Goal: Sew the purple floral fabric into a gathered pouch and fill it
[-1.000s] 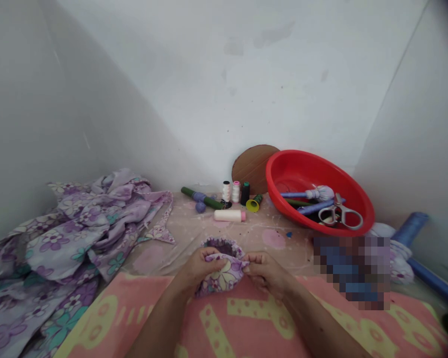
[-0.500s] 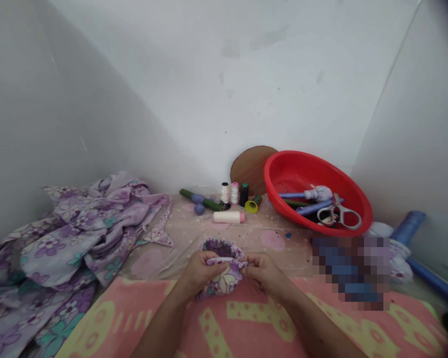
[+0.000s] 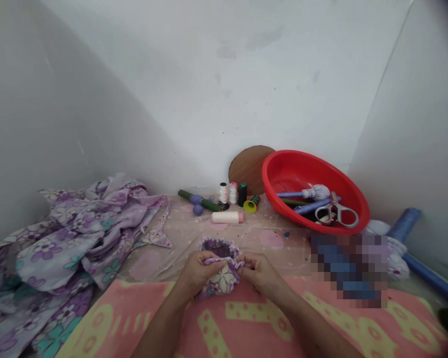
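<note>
Clear of the spools [image 3: 233, 194], left fingers [image 3: 213, 269] and right fingers [image 3: 249, 259] pinch floral cloth's [image 3: 223, 281] edge.

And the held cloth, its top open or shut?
Open: a dark hollow shows inside the cloth, behind the edge pinched by left hand and right hand.

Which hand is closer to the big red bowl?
Right. The right hand is in front and to the left of the red bowl; the left hand is even farther left.

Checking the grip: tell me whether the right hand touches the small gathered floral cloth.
Touching. The head view shows the right hand pinching the gathered floral cloth at its right edge.
</note>
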`<state>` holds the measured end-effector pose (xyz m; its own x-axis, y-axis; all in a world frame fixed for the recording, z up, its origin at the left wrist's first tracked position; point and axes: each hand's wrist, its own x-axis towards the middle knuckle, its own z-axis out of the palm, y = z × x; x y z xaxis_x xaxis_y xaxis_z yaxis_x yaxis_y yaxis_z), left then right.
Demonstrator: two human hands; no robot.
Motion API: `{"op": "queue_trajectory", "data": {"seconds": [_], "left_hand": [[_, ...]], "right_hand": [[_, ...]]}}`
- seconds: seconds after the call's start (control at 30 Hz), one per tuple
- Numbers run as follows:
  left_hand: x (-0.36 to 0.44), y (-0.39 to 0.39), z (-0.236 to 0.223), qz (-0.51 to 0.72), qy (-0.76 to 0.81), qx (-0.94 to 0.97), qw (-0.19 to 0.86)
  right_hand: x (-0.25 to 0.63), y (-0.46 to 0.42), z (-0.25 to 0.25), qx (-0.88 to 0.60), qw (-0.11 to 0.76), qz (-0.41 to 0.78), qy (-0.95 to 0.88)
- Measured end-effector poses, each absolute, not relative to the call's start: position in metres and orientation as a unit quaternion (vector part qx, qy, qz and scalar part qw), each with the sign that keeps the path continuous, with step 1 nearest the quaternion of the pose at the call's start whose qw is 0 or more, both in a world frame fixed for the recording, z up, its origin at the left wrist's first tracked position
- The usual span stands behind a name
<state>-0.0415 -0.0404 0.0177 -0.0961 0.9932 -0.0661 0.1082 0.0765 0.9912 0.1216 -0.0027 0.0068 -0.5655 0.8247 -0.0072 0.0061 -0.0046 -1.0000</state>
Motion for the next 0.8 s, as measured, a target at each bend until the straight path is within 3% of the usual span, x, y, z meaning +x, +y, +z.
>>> {"op": "queue_trajectory", "data": {"seconds": [0.17, 0.37, 0.8], "left_hand": [[-0.04, -0.042, 0.015, 0.451, 0.534, 0.526, 0.484], [-0.042, -0.042, 0.011, 0.467, 0.511, 0.476, 0.542], [-0.044, -0.039, 0.012, 0.487, 0.523, 0.448, 0.537]], "right_hand": [[0.119, 0.001, -0.009, -0.312, 0.358, 0.61, -0.634], [0.129, 0.003, -0.003, -0.314, 0.262, 0.691, -0.596], [0.141, 0.008, -0.003, -0.264, 0.219, 0.779, -0.526]]}}
